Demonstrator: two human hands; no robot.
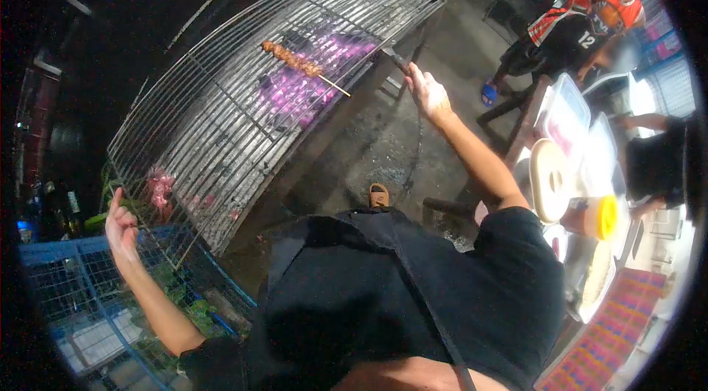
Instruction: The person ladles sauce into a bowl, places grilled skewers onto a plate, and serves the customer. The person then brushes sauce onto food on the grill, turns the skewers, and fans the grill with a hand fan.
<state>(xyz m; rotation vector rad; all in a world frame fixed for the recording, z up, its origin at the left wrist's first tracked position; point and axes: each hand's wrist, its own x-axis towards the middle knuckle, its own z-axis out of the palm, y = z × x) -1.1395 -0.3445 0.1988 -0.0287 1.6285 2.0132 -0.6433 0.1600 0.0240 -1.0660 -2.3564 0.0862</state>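
Observation:
My right hand is closed around the dark handle of a tool at the right edge of the grill grate. Its pale end meets the grate's edge, and I cannot make out what kind of tool it is. One meat skewer lies on the wires over glowing charcoal, its bare stick pointing toward the near right. Beside the grate's left corner is my left hand, index finger stretched out and the other fingers loosely bent. I see nothing held in it.
Plastic tubs, an oval beige lid and a yellow-capped container crowd a table at right. A person in an orange jersey is behind it; another in black is at the far right. Blue wire mesh stands at lower left.

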